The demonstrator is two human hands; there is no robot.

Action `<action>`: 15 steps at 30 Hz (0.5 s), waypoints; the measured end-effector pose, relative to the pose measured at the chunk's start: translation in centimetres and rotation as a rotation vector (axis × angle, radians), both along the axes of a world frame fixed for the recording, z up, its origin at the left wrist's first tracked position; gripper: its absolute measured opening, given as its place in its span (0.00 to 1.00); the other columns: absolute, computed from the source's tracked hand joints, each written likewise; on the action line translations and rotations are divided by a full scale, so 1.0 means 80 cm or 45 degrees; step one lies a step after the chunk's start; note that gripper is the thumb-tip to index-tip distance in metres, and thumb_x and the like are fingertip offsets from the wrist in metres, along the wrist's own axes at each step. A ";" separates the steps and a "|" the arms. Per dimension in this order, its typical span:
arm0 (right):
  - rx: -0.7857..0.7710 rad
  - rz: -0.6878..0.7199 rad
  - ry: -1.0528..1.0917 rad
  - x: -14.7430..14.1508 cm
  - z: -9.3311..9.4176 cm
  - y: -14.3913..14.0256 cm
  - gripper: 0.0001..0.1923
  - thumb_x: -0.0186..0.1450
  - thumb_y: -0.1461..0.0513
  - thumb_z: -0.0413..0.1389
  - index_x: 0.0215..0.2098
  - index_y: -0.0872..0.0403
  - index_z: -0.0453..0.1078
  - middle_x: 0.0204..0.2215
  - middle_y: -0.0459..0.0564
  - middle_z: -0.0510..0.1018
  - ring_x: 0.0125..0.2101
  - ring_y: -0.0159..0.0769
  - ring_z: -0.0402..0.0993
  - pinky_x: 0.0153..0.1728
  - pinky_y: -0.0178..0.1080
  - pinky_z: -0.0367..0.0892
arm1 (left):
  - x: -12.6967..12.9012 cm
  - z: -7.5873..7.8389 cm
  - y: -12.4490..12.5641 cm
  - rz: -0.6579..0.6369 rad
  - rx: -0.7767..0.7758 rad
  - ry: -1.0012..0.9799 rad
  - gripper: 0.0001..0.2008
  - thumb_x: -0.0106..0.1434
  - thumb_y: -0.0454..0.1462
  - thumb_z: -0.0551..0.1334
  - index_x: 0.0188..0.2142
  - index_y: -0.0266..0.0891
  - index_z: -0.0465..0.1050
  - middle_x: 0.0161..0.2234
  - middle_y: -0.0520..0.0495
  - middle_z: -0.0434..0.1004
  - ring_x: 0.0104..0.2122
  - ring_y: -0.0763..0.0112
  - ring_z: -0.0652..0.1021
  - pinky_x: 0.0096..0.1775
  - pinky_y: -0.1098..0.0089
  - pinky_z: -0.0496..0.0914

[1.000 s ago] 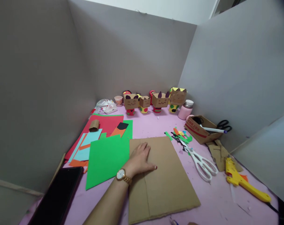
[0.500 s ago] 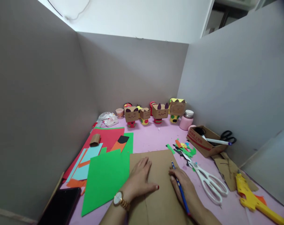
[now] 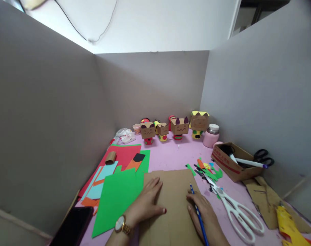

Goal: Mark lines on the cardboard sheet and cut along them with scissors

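Observation:
A flat sheet of brown cardboard (image 3: 174, 201) lies on the pink tabletop in front of me, with a fold line running along it. My left hand (image 3: 147, 201) rests on its left part, fingers stretched out and thumb pointing right. A gold watch (image 3: 120, 223) is on that wrist. At the right part of the sheet, my right hand (image 3: 203, 210) is closed around a blue pencil (image 3: 200, 220), its tip pointing up and away from me. White-handled scissors (image 3: 237, 212) lie to the right of that hand, beside paper scraps (image 3: 209, 171).
Green sheets (image 3: 117, 194) and red paper (image 3: 127, 155) lie left, with a phone (image 3: 72, 225) nearer. Cardboard-headed figures (image 3: 179, 127) and a pink jar (image 3: 211, 136) stand at the back. At right are a cardboard box (image 3: 232, 164) and a yellow glue gun (image 3: 288, 225).
The view has tilted up a little and shifted. My left hand sits slightly farther left on the cardboard. My right hand keeps its grip on the pencil.

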State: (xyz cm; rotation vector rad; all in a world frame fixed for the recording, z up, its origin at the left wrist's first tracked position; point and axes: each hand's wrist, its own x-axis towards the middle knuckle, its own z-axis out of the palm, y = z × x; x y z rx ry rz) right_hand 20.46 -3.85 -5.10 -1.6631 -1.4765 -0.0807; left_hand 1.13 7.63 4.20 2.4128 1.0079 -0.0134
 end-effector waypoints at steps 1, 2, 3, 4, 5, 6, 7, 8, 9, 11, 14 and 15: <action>0.004 0.006 0.005 -0.001 0.000 -0.001 0.10 0.59 0.65 0.49 0.37 0.53 0.69 0.39 0.57 0.77 0.40 0.46 0.74 0.40 0.48 0.70 | -0.003 0.002 0.000 0.010 0.004 0.007 0.45 0.46 0.44 0.65 0.60 0.33 0.50 0.64 0.38 0.42 0.62 0.63 0.47 0.60 0.64 0.46; 0.008 0.011 0.011 -0.001 0.000 -0.001 0.10 0.59 0.65 0.49 0.37 0.53 0.69 0.38 0.57 0.78 0.40 0.45 0.74 0.40 0.48 0.70 | -0.006 0.004 -0.002 0.022 0.009 0.014 0.44 0.46 0.43 0.64 0.60 0.33 0.50 0.64 0.38 0.42 0.62 0.63 0.47 0.60 0.64 0.46; 0.011 0.015 0.017 -0.002 0.001 -0.002 0.10 0.59 0.65 0.49 0.38 0.53 0.68 0.38 0.57 0.77 0.40 0.45 0.74 0.40 0.48 0.70 | -0.009 0.005 -0.003 0.034 0.014 0.021 0.43 0.47 0.42 0.64 0.60 0.34 0.51 0.64 0.39 0.42 0.62 0.63 0.47 0.60 0.63 0.46; 0.014 0.018 0.023 -0.002 0.001 -0.002 0.10 0.59 0.66 0.49 0.38 0.53 0.68 0.38 0.56 0.77 0.40 0.44 0.74 0.41 0.47 0.69 | -0.012 0.006 -0.005 0.045 0.019 0.026 0.42 0.47 0.41 0.63 0.60 0.34 0.51 0.64 0.39 0.42 0.62 0.64 0.47 0.59 0.63 0.46; 0.017 0.021 0.030 -0.003 0.002 -0.003 0.10 0.59 0.66 0.49 0.38 0.53 0.68 0.38 0.57 0.77 0.40 0.44 0.73 0.41 0.48 0.69 | -0.015 0.007 -0.008 0.054 0.026 0.030 0.41 0.48 0.41 0.62 0.60 0.35 0.51 0.64 0.39 0.42 0.62 0.64 0.47 0.59 0.63 0.46; 0.018 0.023 0.035 -0.003 0.003 -0.003 0.10 0.59 0.66 0.49 0.38 0.54 0.68 0.38 0.57 0.77 0.40 0.45 0.73 0.41 0.48 0.69 | -0.017 0.007 -0.010 0.062 0.034 0.033 0.40 0.49 0.40 0.61 0.60 0.35 0.51 0.64 0.40 0.42 0.62 0.64 0.46 0.59 0.62 0.46; 0.017 0.026 0.040 -0.004 0.004 -0.003 0.10 0.59 0.66 0.48 0.38 0.54 0.68 0.39 0.58 0.76 0.41 0.45 0.73 0.42 0.48 0.68 | -0.019 0.006 -0.013 0.069 0.042 0.033 0.38 0.50 0.40 0.60 0.60 0.35 0.51 0.64 0.40 0.41 0.62 0.64 0.45 0.59 0.62 0.46; 0.013 0.031 0.043 -0.003 0.004 -0.004 0.10 0.59 0.66 0.48 0.38 0.55 0.68 0.39 0.58 0.76 0.41 0.45 0.72 0.42 0.49 0.68 | -0.021 0.005 -0.017 0.075 0.051 0.031 0.37 0.51 0.40 0.60 0.60 0.35 0.51 0.64 0.40 0.41 0.62 0.64 0.45 0.60 0.62 0.45; 0.004 0.041 0.044 -0.003 0.005 -0.004 0.10 0.59 0.66 0.48 0.38 0.55 0.68 0.39 0.58 0.76 0.41 0.46 0.72 0.42 0.48 0.68 | -0.022 0.004 -0.021 0.081 0.061 0.029 0.36 0.52 0.39 0.59 0.60 0.35 0.51 0.64 0.39 0.41 0.62 0.64 0.44 0.60 0.63 0.45; -0.022 0.068 0.041 -0.001 0.007 -0.005 0.11 0.59 0.67 0.49 0.38 0.55 0.68 0.39 0.58 0.76 0.41 0.45 0.72 0.42 0.47 0.68 | -0.023 0.000 -0.028 0.092 0.077 0.022 0.35 0.54 0.39 0.57 0.60 0.34 0.50 0.64 0.39 0.40 0.62 0.63 0.43 0.60 0.63 0.45; -0.059 0.105 0.035 0.002 0.009 -0.007 0.11 0.58 0.68 0.49 0.39 0.56 0.68 0.38 0.58 0.76 0.41 0.44 0.72 0.42 0.46 0.67 | -0.022 -0.006 -0.039 0.100 0.104 0.009 0.34 0.56 0.40 0.56 0.60 0.35 0.50 0.64 0.39 0.40 0.62 0.63 0.43 0.60 0.62 0.44; -0.068 0.114 0.033 0.003 0.010 -0.007 0.11 0.58 0.68 0.49 0.39 0.56 0.68 0.39 0.58 0.76 0.41 0.44 0.72 0.42 0.46 0.67 | -0.020 -0.008 -0.042 0.095 0.111 0.004 0.34 0.56 0.40 0.57 0.60 0.35 0.50 0.64 0.39 0.41 0.62 0.63 0.43 0.60 0.62 0.44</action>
